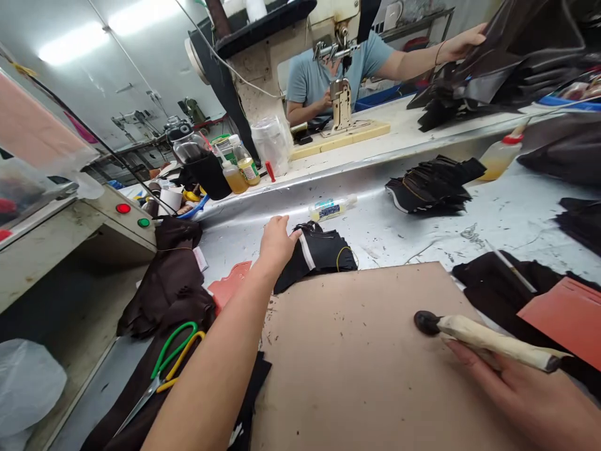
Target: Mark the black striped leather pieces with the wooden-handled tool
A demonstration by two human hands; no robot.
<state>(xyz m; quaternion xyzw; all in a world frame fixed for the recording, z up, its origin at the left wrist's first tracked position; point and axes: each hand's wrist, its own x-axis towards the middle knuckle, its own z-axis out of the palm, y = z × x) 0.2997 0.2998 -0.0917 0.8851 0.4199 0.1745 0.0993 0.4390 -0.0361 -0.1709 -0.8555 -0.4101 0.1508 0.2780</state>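
My left hand (278, 241) reaches forward to the left end of a stack of black cut pieces (328, 252) with a white strip across it. Its thumb and fingers are apart, with the thumb at the stack's edge; whether it presses on the pieces I cannot tell. In my right hand (511, 388), at the lower right, is a hammer (493, 341) with a pale wooden handle and a dark rounded head. The hammer head is over the right side of a brown board (352, 351) speckled with dark bits.
Green-and-yellow scissors (169, 357) lie on dark material at left. A glue bottle (331, 207) lies behind the black stack. Another dark bundle (432, 185) and a red-capped bottle (502, 153) are at back right. A sewing machine (263, 69) and a co-worker (310, 78) are beyond.
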